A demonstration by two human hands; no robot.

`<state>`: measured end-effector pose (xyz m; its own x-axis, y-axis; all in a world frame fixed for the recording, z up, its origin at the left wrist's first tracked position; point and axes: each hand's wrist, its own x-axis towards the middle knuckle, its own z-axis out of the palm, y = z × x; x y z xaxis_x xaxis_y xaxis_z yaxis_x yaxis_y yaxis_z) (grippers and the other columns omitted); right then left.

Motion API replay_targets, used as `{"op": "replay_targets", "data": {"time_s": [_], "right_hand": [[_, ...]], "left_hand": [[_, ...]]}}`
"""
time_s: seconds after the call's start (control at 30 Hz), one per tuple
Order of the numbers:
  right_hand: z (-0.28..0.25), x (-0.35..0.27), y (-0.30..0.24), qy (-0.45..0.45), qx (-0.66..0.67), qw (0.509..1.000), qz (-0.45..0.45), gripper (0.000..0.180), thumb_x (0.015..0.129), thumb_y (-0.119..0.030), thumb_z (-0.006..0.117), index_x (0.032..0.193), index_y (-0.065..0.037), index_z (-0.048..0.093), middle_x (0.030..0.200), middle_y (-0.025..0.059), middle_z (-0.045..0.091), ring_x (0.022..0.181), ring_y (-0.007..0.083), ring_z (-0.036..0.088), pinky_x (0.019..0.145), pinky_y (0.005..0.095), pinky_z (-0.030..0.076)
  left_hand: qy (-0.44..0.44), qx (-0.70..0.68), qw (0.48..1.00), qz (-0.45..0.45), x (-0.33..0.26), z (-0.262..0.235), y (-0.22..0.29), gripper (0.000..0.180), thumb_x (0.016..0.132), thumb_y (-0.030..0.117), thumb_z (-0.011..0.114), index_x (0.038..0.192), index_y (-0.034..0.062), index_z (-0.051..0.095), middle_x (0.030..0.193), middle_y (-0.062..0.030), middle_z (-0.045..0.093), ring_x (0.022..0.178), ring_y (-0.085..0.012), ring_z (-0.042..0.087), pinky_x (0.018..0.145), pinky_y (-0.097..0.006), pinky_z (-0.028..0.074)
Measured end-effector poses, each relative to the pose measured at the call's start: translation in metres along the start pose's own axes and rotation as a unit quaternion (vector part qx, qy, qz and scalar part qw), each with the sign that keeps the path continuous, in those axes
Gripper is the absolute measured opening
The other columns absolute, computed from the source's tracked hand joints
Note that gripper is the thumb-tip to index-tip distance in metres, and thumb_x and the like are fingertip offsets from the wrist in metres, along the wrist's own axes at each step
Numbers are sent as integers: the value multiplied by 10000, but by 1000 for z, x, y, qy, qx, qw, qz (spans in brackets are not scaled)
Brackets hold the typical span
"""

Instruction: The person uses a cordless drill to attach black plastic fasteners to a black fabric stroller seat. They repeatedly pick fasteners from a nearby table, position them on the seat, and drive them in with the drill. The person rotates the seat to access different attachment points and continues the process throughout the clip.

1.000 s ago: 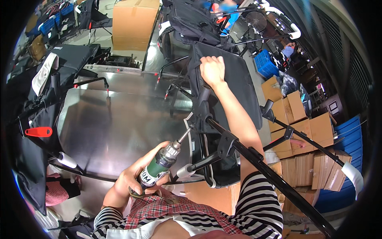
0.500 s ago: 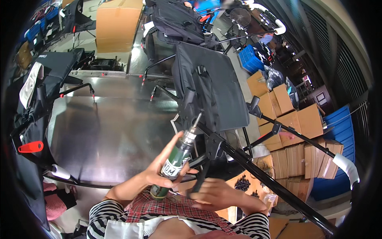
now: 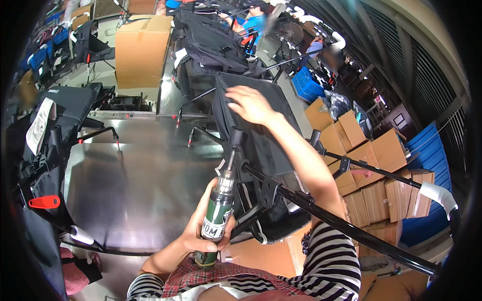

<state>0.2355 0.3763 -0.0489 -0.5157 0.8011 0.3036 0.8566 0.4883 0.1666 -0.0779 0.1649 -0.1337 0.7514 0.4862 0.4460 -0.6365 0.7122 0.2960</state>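
Note:
My left hand (image 3: 203, 235) is wrapped round a green power screwdriver (image 3: 217, 216), a cylinder with a metal nose and a thin bit pointing up and away from me. The bit's end is close to the black plastic joint of a folding frame (image 3: 273, 193) with black tubes. On that frame lies a flat black fabric panel (image 3: 273, 145), like a folded seat or bag. My right hand (image 3: 251, 104) reaches forward over the panel's far part, fingers stretched out and holding nothing I can see; whether it touches the fabric I cannot tell.
A shiny metal worktable (image 3: 130, 185) spreads under the frame. At left stands another black folded frame with a red lever (image 3: 44, 201). Cardboard boxes (image 3: 376, 155) and a blue panel (image 3: 429, 165) are at right. A tall carton (image 3: 140, 55) and a person in blue (image 3: 253, 25) are at the back.
My right hand has left the spot near my body beside the screwdriver and stretched forward over the black panel, opening out. The screwdriver has tipped more upright and shifted slightly left and down.

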Motion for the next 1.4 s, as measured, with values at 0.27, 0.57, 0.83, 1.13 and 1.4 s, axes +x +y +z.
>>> {"op": "replay_targets", "data": {"time_s": [0.27,0.57,0.83,1.13,1.4], "right_hand": [[16,50,12,-116,-298,945,-72,330,911,-429,568,867,-161,755,971,-1,651,1115,219,559,1201,575,148],[-281,-79,-69,292,-169,941,32,520,734,-302,830,1160,-52,671,1198,140,658,1233,308,544,1122,550,270],[-381,-275,-145,-360,133,920,77,770,698,-377,876,1298,10,588,1335,214,563,1245,326,550,1058,416,426],[-167,-406,-234,-268,470,822,176,978,745,-308,852,1488,37,317,1500,194,416,1390,288,403,1153,387,314],[-96,-364,-149,205,536,733,365,516,832,139,561,1345,91,521,1125,147,696,1064,208,647,912,272,497]], "left_hand": [[39,48,998,20,-14,7,-8,1312,699,0,776,1578,328,-141,991,-164,533,681,-212,640,612,-340,534],[26,106,988,108,-15,32,-41,1289,712,47,802,1571,292,-127,964,-199,529,587,-247,627,502,-355,550],[7,96,979,181,-27,91,-79,1260,731,59,813,1580,286,-90,976,-214,503,585,-241,602,481,-339,528],[6,148,965,216,-75,111,-103,1135,777,68,774,1571,235,-19,1040,-209,462,616,-230,598,512,-338,541],[6,175,966,189,-76,125,-110,925,789,92,777,1492,63,177,1023,-196,438,613,-213,574,482,-314,529]]}}
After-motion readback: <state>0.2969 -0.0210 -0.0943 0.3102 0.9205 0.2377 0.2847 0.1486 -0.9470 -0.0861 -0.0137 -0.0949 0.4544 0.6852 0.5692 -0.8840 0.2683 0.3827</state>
